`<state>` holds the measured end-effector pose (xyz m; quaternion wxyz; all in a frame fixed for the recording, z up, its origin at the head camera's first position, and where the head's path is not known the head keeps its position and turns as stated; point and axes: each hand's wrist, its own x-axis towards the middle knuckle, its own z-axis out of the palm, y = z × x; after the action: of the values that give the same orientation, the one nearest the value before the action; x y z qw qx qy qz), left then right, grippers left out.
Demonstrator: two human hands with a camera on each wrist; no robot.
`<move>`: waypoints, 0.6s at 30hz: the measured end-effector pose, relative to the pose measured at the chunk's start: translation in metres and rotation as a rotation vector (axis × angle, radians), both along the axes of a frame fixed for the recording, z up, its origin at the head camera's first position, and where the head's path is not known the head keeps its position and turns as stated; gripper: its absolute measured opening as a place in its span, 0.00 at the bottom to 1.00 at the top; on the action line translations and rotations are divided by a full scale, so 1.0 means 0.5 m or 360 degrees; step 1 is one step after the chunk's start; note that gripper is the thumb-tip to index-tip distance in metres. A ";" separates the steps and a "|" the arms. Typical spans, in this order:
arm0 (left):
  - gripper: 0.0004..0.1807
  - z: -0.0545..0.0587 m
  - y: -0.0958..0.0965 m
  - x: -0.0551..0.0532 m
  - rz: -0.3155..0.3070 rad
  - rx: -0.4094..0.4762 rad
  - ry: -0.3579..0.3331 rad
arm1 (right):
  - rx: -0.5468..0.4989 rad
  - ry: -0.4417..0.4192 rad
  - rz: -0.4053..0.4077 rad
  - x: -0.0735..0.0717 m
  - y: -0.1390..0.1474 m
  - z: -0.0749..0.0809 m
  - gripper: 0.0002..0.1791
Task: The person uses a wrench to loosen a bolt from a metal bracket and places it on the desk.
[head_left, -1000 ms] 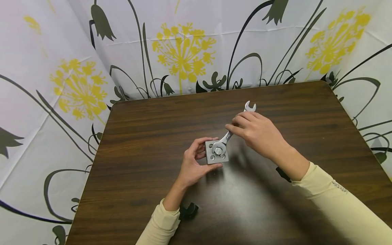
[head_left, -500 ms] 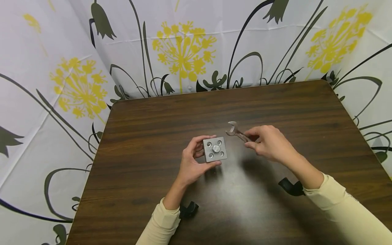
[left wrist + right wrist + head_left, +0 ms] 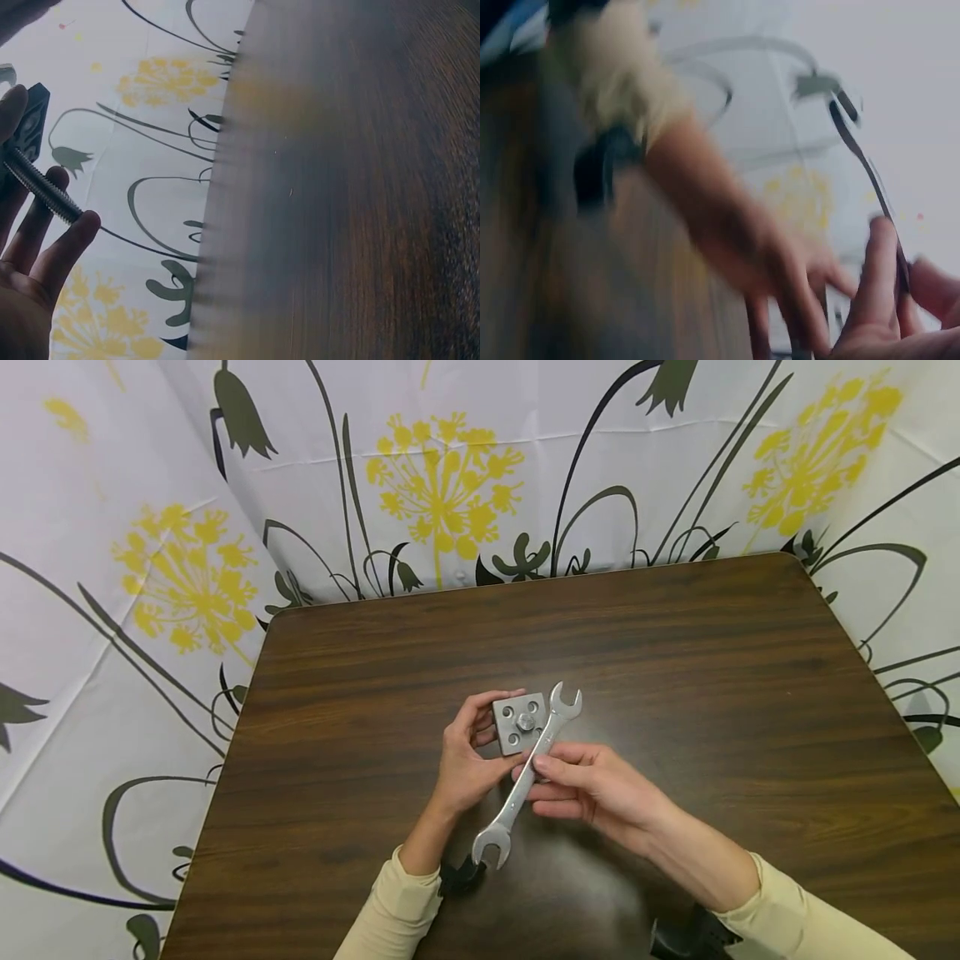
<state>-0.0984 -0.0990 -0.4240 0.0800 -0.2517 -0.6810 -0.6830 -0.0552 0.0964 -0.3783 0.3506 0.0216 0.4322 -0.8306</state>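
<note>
A square grey metal plate [image 3: 504,737] with several holes is gripped between the thumb and fingers of my left hand [image 3: 467,768]. At its centre sits a bolt head [image 3: 525,722]. The left wrist view shows the bolt's threaded shank [image 3: 46,189] below the plate, with a fingertip at its tip. My right hand [image 3: 611,793] pinches a silver double open-end wrench [image 3: 519,793] by its middle. The wrench slants in front of the plate's right edge, one end up beside it, the other down toward my left wrist. The right wrist view shows the wrench edge-on and blurred.
Both hands are above a dark wood-grain table [image 3: 375,685]. A white curtain [image 3: 300,477] with yellow and grey flowers hangs behind it and along its sides. Black straps [image 3: 461,877] sit at both wrists.
A second ago the wrench's lower end was on the bolt head. It came off to the right, then my right hand turned it and brought it down and left in front of the plate.
</note>
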 end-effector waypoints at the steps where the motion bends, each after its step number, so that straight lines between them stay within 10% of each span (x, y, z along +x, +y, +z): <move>1: 0.36 0.000 0.000 0.000 -0.0009 0.0016 0.0001 | -0.0062 -0.0036 -0.0022 0.007 -0.010 0.001 0.10; 18: 0.39 -0.001 0.009 0.004 0.0030 -0.0017 0.0024 | -0.0376 -0.0395 -0.0214 0.051 -0.136 -0.012 0.09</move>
<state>-0.0965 -0.0944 -0.4245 0.0903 -0.2507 -0.6864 -0.6767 -0.0297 0.0284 -0.3843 0.3449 0.1115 0.2827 -0.8881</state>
